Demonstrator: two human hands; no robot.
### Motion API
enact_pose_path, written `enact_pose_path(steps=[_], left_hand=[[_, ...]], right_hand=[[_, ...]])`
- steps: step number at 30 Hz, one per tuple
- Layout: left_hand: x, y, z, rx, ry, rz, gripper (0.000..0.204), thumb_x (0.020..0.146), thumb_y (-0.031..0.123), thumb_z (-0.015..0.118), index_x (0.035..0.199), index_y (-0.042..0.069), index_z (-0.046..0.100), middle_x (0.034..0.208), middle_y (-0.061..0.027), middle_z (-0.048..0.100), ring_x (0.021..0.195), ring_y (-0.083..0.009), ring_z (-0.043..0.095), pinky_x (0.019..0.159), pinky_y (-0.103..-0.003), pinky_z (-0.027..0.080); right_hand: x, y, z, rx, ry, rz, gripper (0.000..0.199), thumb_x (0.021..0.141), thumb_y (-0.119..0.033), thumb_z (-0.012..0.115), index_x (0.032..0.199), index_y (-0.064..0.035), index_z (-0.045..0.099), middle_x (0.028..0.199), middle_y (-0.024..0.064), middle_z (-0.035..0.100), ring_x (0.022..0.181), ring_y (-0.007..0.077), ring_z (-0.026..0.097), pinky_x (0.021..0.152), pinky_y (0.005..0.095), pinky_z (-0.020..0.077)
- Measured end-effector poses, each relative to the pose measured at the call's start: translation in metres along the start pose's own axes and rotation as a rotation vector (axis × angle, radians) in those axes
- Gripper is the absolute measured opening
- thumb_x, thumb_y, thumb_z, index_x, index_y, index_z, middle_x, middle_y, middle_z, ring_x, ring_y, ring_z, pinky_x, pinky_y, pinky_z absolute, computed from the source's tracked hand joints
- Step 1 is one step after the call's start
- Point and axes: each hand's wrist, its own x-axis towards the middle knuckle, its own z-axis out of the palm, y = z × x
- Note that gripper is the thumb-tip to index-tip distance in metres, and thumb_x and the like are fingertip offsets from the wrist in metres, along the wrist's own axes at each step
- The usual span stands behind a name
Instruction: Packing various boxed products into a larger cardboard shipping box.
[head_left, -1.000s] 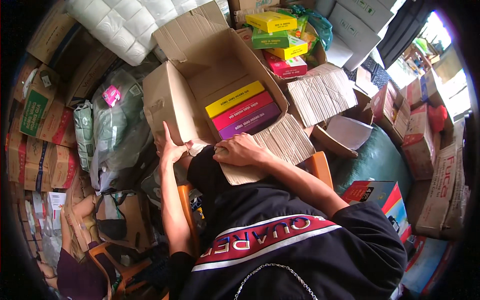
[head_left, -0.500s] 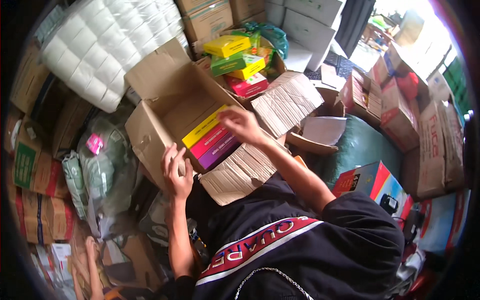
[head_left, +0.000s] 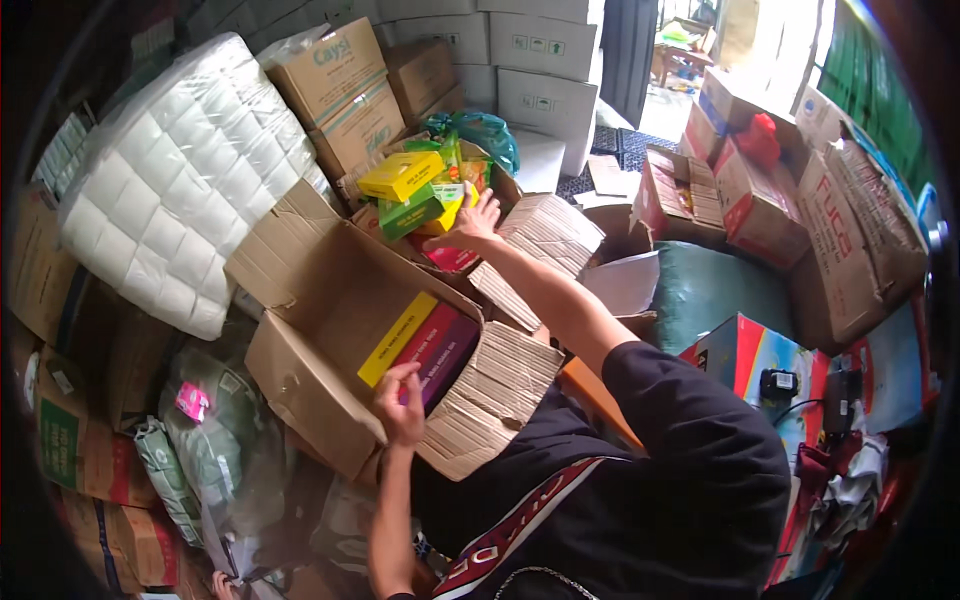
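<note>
An open cardboard carton (head_left: 345, 290) stands in front of me. Inside it a yellow box (head_left: 398, 338), a red box (head_left: 432, 342) and a purple box (head_left: 450, 365) lie side by side. My left hand (head_left: 402, 408) hovers at the near side of these boxes, fingers loosely bent and holding nothing I can see. Beyond, a second carton holds piled small boxes, among them a yellow box (head_left: 400, 176) and a green box (head_left: 410, 212). My right hand (head_left: 470, 222) reaches over this pile, fingers spread against another yellow box; a red box (head_left: 452, 258) shows under the wrist.
Corrugated flaps (head_left: 490, 400) fold out toward me. A plastic-wrapped white bale (head_left: 160, 185) leans at the left, and brown cartons (head_left: 340, 95) stack behind. At the right are a dark green bundle (head_left: 720, 295), more cartons (head_left: 765, 205) and a black adapter (head_left: 780, 384) on a colourful box.
My right hand has left the boxes in the near carton and moved out to the pile in the second carton. My left hand has come off the near carton's side. The view has shifted.
</note>
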Motion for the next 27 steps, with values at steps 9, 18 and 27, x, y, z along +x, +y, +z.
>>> enact_pose_path(steps=[9,18,27], left_hand=[[-0.006,-0.01,0.02,0.043,-0.328,-0.049,0.027,0.098,0.024,0.063,0.11,0.003,0.073,0.109,-0.0167,0.072,0.104,-0.0346,0.069,0.091,-0.04,0.054],[-0.012,-0.014,0.016,0.081,-0.352,-0.076,0.027,0.098,0.025,0.061,0.111,0.004,0.073,0.11,-0.0163,0.072,0.106,-0.0352,0.068,0.093,-0.041,0.053],[-0.011,-0.006,0.019,0.066,-0.34,-0.057,0.026,0.098,0.022,0.06,0.109,0.002,0.073,0.108,-0.0178,0.072,0.104,-0.0358,0.068,0.093,-0.042,0.053]], right_hand=[[-0.023,0.047,0.011,-0.009,-0.058,-0.094,0.158,0.049,-0.087,0.079,0.162,-0.0043,0.007,0.167,0.0251,0.01,0.149,0.0431,0.026,0.121,0.0468,0.0285],[-0.042,0.041,0.0,0.031,-0.085,-0.079,0.148,0.048,-0.086,0.08,0.159,-0.0054,0.026,0.165,0.0306,0.007,0.15,0.047,0.027,0.122,0.0484,0.0303],[-0.012,0.053,0.005,-0.148,0.049,-0.319,0.126,0.053,-0.071,0.088,0.151,-0.0063,0.042,0.166,0.0247,0.012,0.146,0.0439,0.03,0.113,0.058,0.0385]])
